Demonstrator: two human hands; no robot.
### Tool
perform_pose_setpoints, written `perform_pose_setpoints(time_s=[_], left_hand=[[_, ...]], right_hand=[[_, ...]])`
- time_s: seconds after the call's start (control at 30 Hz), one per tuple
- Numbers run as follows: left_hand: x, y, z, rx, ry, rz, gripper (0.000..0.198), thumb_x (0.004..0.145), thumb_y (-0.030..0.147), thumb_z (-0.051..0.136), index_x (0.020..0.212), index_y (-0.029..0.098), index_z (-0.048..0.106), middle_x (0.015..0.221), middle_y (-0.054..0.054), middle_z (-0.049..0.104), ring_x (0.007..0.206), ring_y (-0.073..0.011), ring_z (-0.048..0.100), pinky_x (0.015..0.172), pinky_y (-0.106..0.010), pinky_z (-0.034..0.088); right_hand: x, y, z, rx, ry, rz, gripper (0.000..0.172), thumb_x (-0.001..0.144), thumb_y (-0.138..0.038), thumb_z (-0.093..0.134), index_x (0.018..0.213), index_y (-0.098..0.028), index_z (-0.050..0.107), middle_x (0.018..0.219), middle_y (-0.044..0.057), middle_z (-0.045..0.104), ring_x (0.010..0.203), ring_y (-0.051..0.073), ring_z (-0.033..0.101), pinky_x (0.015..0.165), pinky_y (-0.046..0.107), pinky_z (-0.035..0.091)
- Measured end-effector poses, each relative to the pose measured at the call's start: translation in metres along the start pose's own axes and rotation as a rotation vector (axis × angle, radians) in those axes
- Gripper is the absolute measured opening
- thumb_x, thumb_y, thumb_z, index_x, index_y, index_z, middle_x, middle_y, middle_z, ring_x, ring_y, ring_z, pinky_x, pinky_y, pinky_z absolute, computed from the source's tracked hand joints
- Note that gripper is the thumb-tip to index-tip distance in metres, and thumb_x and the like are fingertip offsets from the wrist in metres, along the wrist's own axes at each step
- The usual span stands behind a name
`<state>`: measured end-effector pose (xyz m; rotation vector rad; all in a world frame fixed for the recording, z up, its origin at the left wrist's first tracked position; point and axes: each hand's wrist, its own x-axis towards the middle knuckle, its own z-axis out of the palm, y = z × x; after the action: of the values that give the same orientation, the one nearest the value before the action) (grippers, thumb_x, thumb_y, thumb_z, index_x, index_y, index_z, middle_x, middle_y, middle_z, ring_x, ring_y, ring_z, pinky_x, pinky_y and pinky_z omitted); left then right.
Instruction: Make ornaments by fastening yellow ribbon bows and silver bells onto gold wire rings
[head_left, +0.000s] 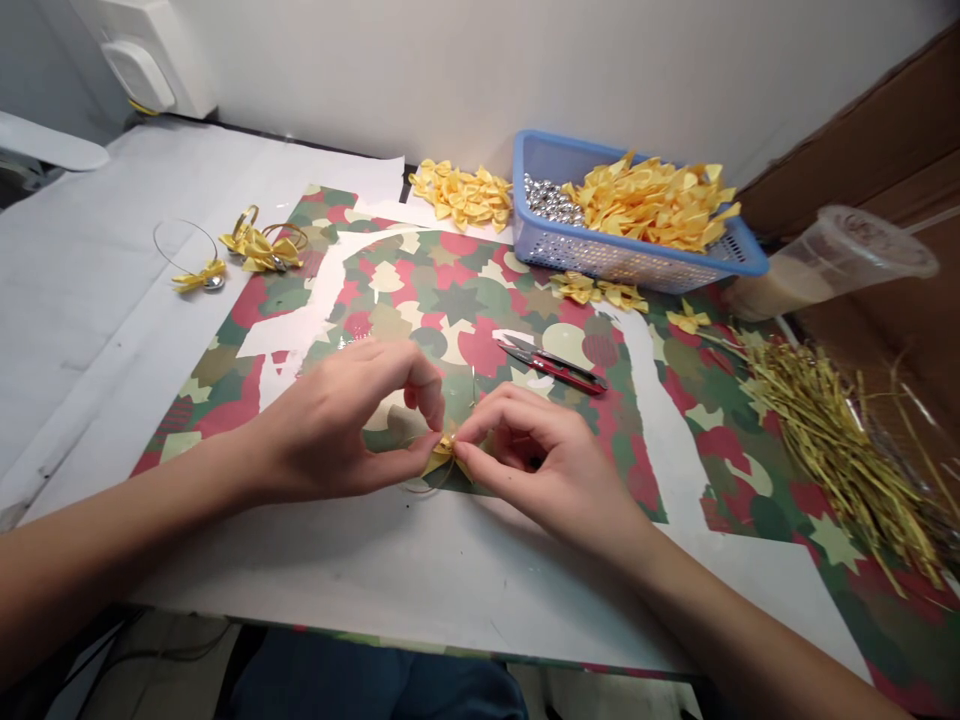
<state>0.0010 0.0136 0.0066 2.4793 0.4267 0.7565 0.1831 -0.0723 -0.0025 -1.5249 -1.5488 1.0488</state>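
Observation:
Near the front of the table, both hands meet over a small yellow ribbon bow [441,458], mostly covered by the fingertips. My left hand [352,420] pinches the bow's left side between thumb and forefinger. From the other side, my right hand [536,450] pinches the bow too, its remaining fingers curled in. A thin wire loop [427,489] shows just below the bow. Whether a bell is on this bow is hidden by the fingers. Beyond my right hand lies a pair of thread snips [553,365] with dark blades and red on the handle.
A blue basket [637,262] holds yellow bows and silver bells [553,200]. More bows [461,195] lie beside it. Bows with bells and wire [262,248] rest at left. Gold twist ties [847,450] and a tilted plastic cup [832,265] are at right.

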Motion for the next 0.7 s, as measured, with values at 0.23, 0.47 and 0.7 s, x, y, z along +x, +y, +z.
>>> perform_pose_setpoints(time_s=[0.23,0.47,0.7], left_hand=[[0.0005,0.0002,0.0024,-0.004,-0.025,0.029,0.019,0.077,0.01,0.063,0.086,0.019,0.048,0.077,-0.001,0.063,0.07,-0.0137,0.059,0.063,-0.028,0.048],[0.0013,0.0003,-0.0023,-0.057,0.011,-0.029,0.02,0.075,0.009,0.062,0.085,0.019,0.047,0.077,0.0,0.062,0.067,-0.0127,0.058,0.063,-0.028,0.049],[-0.0009,0.001,0.0065,-0.062,-0.047,-0.083,0.02,0.076,0.013,0.062,0.086,0.02,0.046,0.078,0.001,0.06,0.068,-0.0121,0.059,0.063,-0.026,0.048]], right_hand=[[-0.0013,-0.0007,-0.0003,0.009,0.01,0.003,0.008,0.076,-0.017,0.06,0.069,-0.018,0.063,0.072,-0.002,0.055,0.05,0.006,0.039,0.046,0.022,0.03],[0.0002,-0.0016,-0.0006,0.009,0.005,0.006,0.009,0.077,-0.018,0.06,0.069,-0.018,0.063,0.072,-0.002,0.054,0.05,0.006,0.039,0.046,0.022,0.03],[-0.0007,-0.0004,-0.0009,0.001,0.011,-0.011,0.009,0.078,-0.018,0.06,0.07,-0.018,0.063,0.073,-0.002,0.055,0.05,0.006,0.039,0.046,0.022,0.031]])
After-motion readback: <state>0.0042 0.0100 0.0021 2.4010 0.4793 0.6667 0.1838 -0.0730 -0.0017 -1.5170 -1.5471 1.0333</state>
